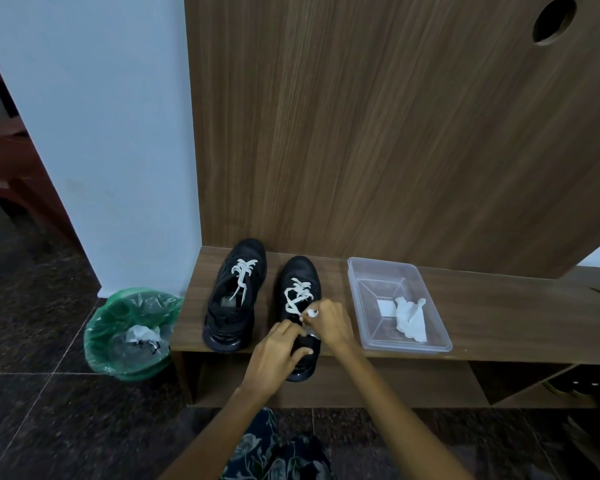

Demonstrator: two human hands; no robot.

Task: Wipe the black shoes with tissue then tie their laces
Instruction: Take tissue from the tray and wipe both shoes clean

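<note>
Two black shoes with white laces stand side by side on a low wooden bench (499, 327). The left shoe (234, 299) has loose laces hanging into its opening. Over the heel end of the right shoe (300, 275), both my hands work at its white laces (297, 296). My left hand (278, 355) pinches a lace near the shoe's tongue. My right hand (329, 323) grips a lace end between its fingertips. A crumpled white tissue (411, 320) lies in a clear plastic tray (364, 271) to the right of the shoes.
A bin lined with a green bag (132, 334) stands on the dark floor left of the bench, with used tissue inside. A tall wooden panel (395, 133) rises behind the bench. Shelves with other shoes (575, 389) sit under the bench at right.
</note>
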